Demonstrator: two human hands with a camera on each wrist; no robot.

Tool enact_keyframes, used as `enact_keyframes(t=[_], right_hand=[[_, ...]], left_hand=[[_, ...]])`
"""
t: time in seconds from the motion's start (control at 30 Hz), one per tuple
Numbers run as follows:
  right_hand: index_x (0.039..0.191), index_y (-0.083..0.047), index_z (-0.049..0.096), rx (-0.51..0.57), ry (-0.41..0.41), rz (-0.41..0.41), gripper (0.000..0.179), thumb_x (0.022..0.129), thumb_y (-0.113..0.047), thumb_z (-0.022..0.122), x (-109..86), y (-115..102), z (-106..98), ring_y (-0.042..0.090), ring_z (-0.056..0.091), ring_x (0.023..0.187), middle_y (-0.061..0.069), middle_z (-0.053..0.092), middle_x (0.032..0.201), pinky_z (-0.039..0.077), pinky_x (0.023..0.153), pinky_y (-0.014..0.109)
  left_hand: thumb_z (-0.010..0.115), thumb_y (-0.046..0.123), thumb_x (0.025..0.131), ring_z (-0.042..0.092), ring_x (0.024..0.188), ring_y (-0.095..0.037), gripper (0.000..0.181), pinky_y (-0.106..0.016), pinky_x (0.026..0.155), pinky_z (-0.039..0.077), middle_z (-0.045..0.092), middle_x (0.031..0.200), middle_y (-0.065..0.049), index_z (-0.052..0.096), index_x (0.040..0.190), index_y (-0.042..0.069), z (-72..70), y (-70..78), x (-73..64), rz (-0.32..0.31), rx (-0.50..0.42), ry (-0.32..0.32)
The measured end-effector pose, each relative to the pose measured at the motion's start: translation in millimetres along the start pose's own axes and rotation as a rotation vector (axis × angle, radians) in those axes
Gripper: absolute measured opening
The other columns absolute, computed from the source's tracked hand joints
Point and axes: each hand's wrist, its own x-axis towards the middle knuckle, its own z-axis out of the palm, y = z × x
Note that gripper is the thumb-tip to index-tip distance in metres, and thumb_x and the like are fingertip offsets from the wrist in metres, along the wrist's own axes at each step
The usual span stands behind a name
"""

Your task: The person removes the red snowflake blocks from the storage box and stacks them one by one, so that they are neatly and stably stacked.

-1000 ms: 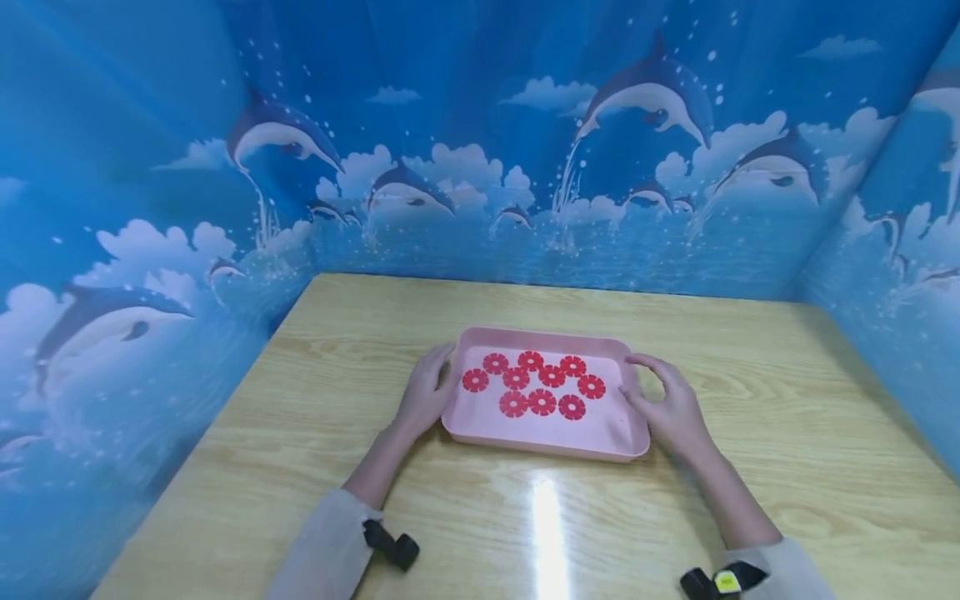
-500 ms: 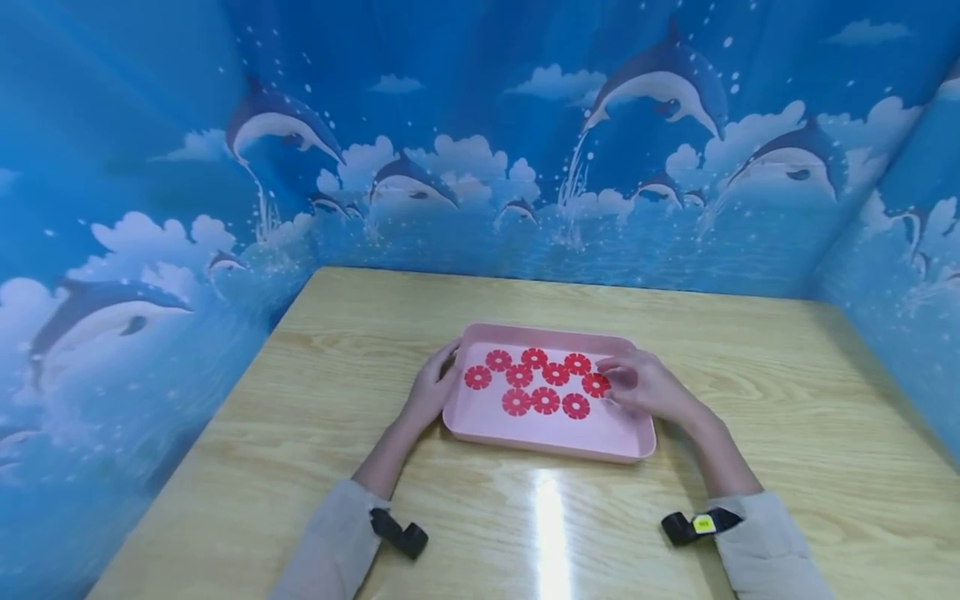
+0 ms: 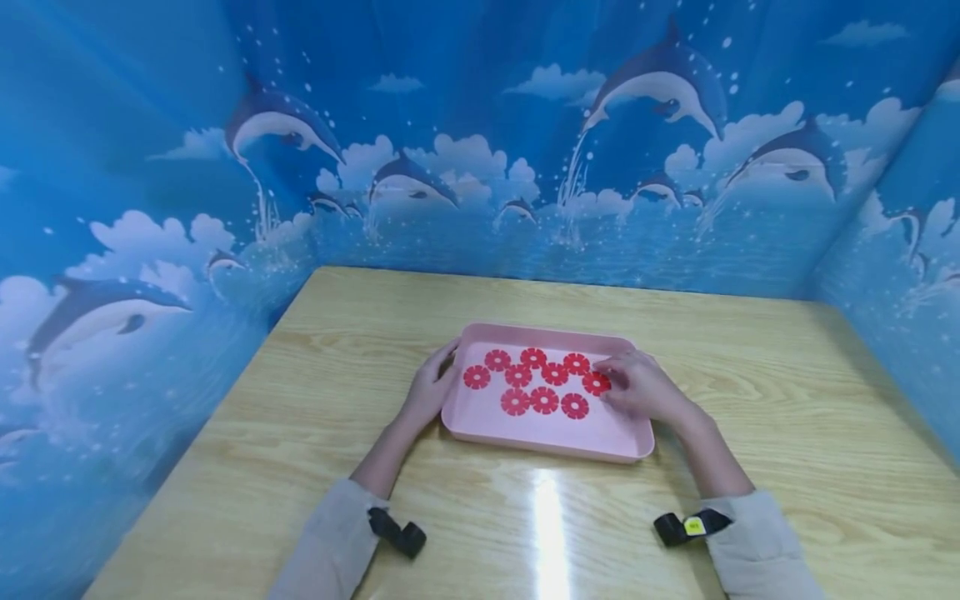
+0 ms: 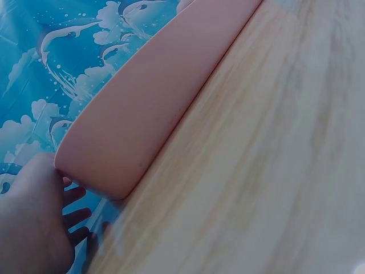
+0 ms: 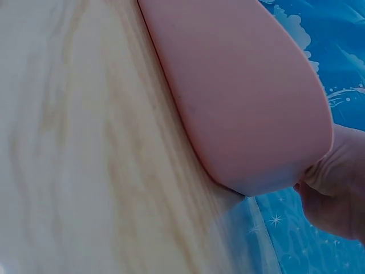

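A shallow pink tray (image 3: 555,437) lies on the wooden table, with several flat red notched interlocking discs (image 3: 544,400) spread over its floor. My left hand (image 3: 429,387) rests against the tray's left end; in the left wrist view this hand (image 4: 34,217) has its fingers loosely extended beside the near corner. My right hand (image 3: 645,387) reaches over the right wall into the tray. Its thumb and fingertips stand apart around the rightmost red disc (image 3: 596,383), which still lies flat. In the right wrist view the tray wall (image 5: 245,103) hides the fingers of the right hand (image 5: 336,182).
The wooden table (image 3: 360,333) extends around the tray, with a bright light reflection (image 3: 550,533) in front. Behind and at the sides hangs a blue dolphin-print backdrop (image 3: 480,167). A black strap device (image 3: 397,533) sits on each wrist.
My right hand has moved left from the tray's right rim to the rightmost disc inside. The left hand stays at the left end, and the discs lie as before.
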Motion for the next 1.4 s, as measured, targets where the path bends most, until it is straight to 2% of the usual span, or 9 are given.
enact_keyframes(t=[0.17, 0.37, 0.43, 0.47, 0.67, 0.83, 1.07, 1.27, 1.4], right_hand=[[0.116, 0.000, 0.061, -0.026, -0.007, 0.003, 0.043, 0.076, -0.009, 0.073, 1.8, -2, 1, 0.035, 0.042, 0.115, 0.015, 0.058, 0.114, 0.022, 0.102, 0.055], [0.116, -0.001, 0.061, -0.041, -0.006, 0.024, 0.044, 0.075, -0.010, 0.074, 1.2, -3, 0, 0.035, 0.042, 0.114, 0.015, 0.056, 0.114, 0.029, 0.099, 0.055], [0.115, -0.002, 0.062, -0.051, -0.004, 0.021, 0.043, 0.075, -0.011, 0.074, 1.2, -4, 0, 0.035, 0.043, 0.113, 0.015, 0.056, 0.113, 0.030, 0.098, 0.054], [0.115, -0.002, 0.062, -0.054, -0.003, 0.020, 0.042, 0.075, -0.011, 0.074, 1.2, -4, 0, 0.035, 0.042, 0.113, 0.015, 0.056, 0.113, 0.030, 0.098, 0.054], [0.111, 0.000, 0.063, -0.045, -0.005, 0.031, 0.040, 0.075, -0.012, 0.074, 1.7, -5, -2, 0.039, 0.036, 0.119, 0.018, 0.055, 0.115, 0.022, 0.102, 0.056], [0.109, 0.000, 0.064, 0.003, 0.016, 0.039, 0.039, 0.074, -0.014, 0.076, 0.1, -5, -3, 0.042, 0.034, 0.119, 0.019, 0.055, 0.113, 0.023, 0.100, 0.058], [0.110, -0.001, 0.063, 0.053, 0.070, 0.008, 0.040, 0.075, -0.014, 0.075, -2.5, -1, -2, 0.032, 0.046, 0.100, 0.015, 0.056, 0.109, 0.041, 0.085, 0.050], [0.112, -0.001, 0.061, 0.082, 0.129, -0.018, 0.040, 0.075, -0.011, 0.074, -7.0, 0, -3, 0.027, 0.048, 0.093, 0.010, 0.058, 0.102, 0.047, 0.076, 0.041], [0.114, 0.000, 0.060, 0.100, 0.143, 0.020, 0.040, 0.076, -0.009, 0.072, -11.0, 0, -8, 0.027, 0.047, 0.093, 0.011, 0.057, 0.101, 0.047, 0.076, 0.042]], left_hand=[[0.049, 0.005, 0.093, 0.041, 0.122, -0.032, 0.044, -0.042, 0.103, 0.032, 0.042, 0.136, -0.016, 0.044, 0.136, 0.007, -1.8, -0.3, -0.1, -0.015, 0.004, -0.001], [0.048, 0.003, 0.093, 0.041, 0.121, -0.034, 0.044, -0.043, 0.103, 0.032, 0.041, 0.136, -0.018, 0.042, 0.136, 0.003, -2.4, 1.9, -1.2, -0.011, -0.013, -0.012], [0.047, 0.001, 0.093, 0.040, 0.121, -0.036, 0.043, -0.045, 0.103, 0.031, 0.040, 0.136, -0.021, 0.041, 0.136, -0.001, -4.4, 15.2, -5.6, -0.011, -0.020, -0.015], [0.047, 0.001, 0.093, 0.040, 0.122, -0.036, 0.044, -0.044, 0.103, 0.032, 0.040, 0.136, -0.021, 0.041, 0.136, 0.000, -4.3, 15.3, -5.5, -0.015, -0.024, -0.014], [0.047, 0.001, 0.093, 0.041, 0.121, -0.037, 0.043, -0.045, 0.102, 0.033, 0.040, 0.136, -0.022, 0.041, 0.135, -0.001, -5.3, 15.6, -4.4, 0.014, -0.030, -0.021], [0.046, -0.004, 0.092, 0.040, 0.119, -0.041, 0.042, -0.047, 0.101, 0.033, 0.039, 0.134, -0.027, 0.040, 0.133, -0.008, -9.4, 38.5, -11.4, 0.020, -0.042, -0.031], [0.048, 0.004, 0.094, 0.041, 0.121, -0.035, 0.043, -0.043, 0.102, 0.033, 0.040, 0.137, -0.019, 0.041, 0.136, 0.002, -2.6, 4.5, -0.7, 0.010, -0.015, -0.017], [0.048, 0.005, 0.093, 0.041, 0.121, -0.033, 0.044, -0.042, 0.102, 0.033, 0.041, 0.136, -0.019, 0.042, 0.136, 0.003, -0.7, -0.4, -0.7, 0.005, 0.000, -0.015], [0.048, 0.005, 0.093, 0.041, 0.122, -0.033, 0.044, -0.042, 0.103, 0.032, 0.041, 0.136, -0.018, 0.042, 0.136, 0.004, -0.7, 0.3, -1.2, 0.005, 0.005, -0.011]])
